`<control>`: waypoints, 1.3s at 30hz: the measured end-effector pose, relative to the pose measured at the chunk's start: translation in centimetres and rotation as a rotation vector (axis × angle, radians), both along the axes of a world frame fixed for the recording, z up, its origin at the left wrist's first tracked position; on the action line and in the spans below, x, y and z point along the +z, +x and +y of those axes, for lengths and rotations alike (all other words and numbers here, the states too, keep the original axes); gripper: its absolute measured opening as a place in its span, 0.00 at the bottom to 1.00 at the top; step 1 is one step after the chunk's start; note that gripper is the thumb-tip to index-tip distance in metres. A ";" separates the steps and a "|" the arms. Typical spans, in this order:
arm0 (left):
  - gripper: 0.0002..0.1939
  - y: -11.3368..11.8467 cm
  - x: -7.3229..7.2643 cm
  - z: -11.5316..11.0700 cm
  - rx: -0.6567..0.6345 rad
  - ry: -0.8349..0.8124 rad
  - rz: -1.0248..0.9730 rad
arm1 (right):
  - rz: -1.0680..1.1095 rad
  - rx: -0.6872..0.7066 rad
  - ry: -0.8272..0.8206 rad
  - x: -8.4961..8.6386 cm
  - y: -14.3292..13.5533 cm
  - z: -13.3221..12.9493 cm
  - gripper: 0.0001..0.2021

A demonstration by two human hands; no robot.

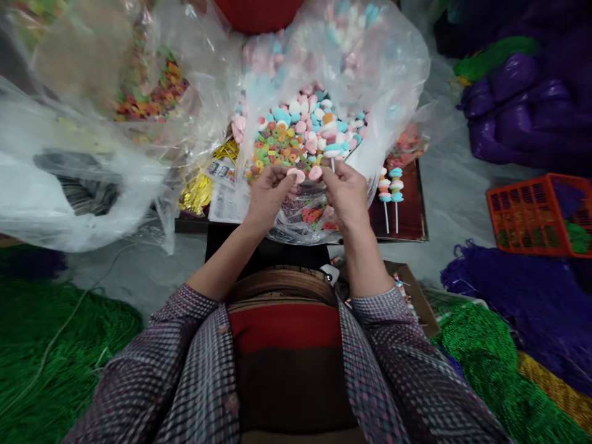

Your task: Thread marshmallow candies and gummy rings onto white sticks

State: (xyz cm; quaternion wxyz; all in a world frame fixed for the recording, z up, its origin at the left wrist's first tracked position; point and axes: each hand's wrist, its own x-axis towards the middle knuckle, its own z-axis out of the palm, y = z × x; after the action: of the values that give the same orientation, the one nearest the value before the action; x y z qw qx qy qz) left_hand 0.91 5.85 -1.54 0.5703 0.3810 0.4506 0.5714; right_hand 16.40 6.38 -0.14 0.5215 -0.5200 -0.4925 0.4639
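My left hand (pixel 272 192) pinches a pink and white candy (pixel 296 176) between thumb and fingers. Close beside it, my right hand (pixel 345 188) is closed round a white stick (pixel 333 164) that carries stacked candies (pixel 330 137), and a second pink candy (pixel 315 172) sits at its fingertips. Both hands are over an open clear bag (pixel 393 74) of pink, white and blue candies (pixel 305 120) with colourful ring candies (pixel 275 145). Two filled candy sticks (pixel 396 185) lie on the dark table (pixel 411 213) at the right.
Another clear bag (pixel 203 80) with ring candies stands at the left, near gold ties (pixel 197 191). Behind is a red object (pixel 259 13). An orange crate (pixel 520 216), purple bundles (pixel 518 111) and green strands (pixel 481 339) lie to the right; a cardboard box (pixel 420 296) is below the table.
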 end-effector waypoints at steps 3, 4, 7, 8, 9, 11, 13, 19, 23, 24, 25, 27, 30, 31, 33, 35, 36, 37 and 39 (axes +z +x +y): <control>0.09 0.3 0.0 -0.1 0.007 0.033 0.018 | 0.033 -0.055 0.004 0.0 -1.7 -1.5 0.15; 0.09 0.4 0.0 -0.1 0.006 0.047 0.018 | 0.043 -0.042 0.004 0.0 -2.2 -1.8 0.14; 0.11 0.4 0.0 -0.4 -0.018 0.082 0.008 | 0.005 -0.007 0.000 0.3 -2.4 -2.3 0.10; 0.12 0.4 0.0 -0.5 -0.032 0.085 0.006 | -0.025 -0.001 -0.001 0.4 -2.2 -2.3 0.10; 0.12 0.4 0.1 -0.6 -0.047 0.081 0.007 | -0.052 0.008 -0.003 0.5 -1.9 -2.2 0.09; 0.12 0.3 0.3 -0.8 -0.069 0.054 0.011 | -0.073 0.025 -0.009 0.6 -1.4 -2.0 0.09; 0.10 0.2 0.5 -0.9 -0.081 0.016 0.011 | -0.039 0.014 -0.003 0.4 -1.1 -1.9 0.10; 0.10 -0.3 0.5 -0.5 -0.052 -0.031 0.004 | 0.012 -0.104 0.087 -0.2 -1.8 -1.9 0.12; 0.10 -0.2 0.8 -0.7 -0.089 -0.042 -0.041 | 0.034 -0.041 0.033 0.0 -2.0 -2.2 0.12; 0.11 -0.2 0.8 -0.7 -0.105 -0.045 -0.050 | 0.044 -0.029 0.019 0.1 -2.0 -2.3 0.12; 0.11 -0.2 0.8 -0.8 -0.123 -0.051 -0.057 | 0.052 -0.020 0.009 0.1 -2.0 -2.4 0.12; 0.13 -0.4 0.5 -0.7 -0.154 -0.075 -0.072 | 0.062 0.003 0.001 0.1 -1.8 -2.6 0.14; 0.16 -0.7 -0.2 -0.3 -0.162 -0.102 -0.094 | 0.090 0.056 -0.015 0.0 -1.5 -2.9 0.19; 0.17 -0.9 -0.5 -0.2 -0.153 -0.106 -0.094 | 0.104 0.071 -0.029 0.0 -1.4 -3.0 0.20; 0.18 -1.1 -0.8 0.0 -0.126 -0.112 -0.081 | 0.130 0.084 -0.058 0.0 -1.2 -3.1 0.22; 0.19 -1.2 -1.0 0.1 -0.099 -0.119 -0.062 | 0.134 0.070 -0.058 0.1 -1.2 -3.0 0.23; 0.20 -1.2 -1.0 0.1 -0.091 -0.122 -0.052 | 0.123 0.048 -0.042 0.1 -1.3 -3.0 0.23; 0.20 -1.1 -0.9 0.0 -0.089 -0.124 -0.044 | 0.101 0.016 -0.015 0.1 -1.4 -2.9 0.22; 0.21 -0.9 -0.8 -0.1 -0.097 -0.124 -0.035 | 0.030 -0.055 0.052 -0.1 -1.9 -2.6 0.20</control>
State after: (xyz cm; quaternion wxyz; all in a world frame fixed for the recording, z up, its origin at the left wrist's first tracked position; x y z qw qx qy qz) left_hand 0.06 5.72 -2.33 0.6277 0.3563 0.4559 0.5208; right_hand 14.49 3.74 -0.21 0.5548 -0.5125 -0.4820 0.4441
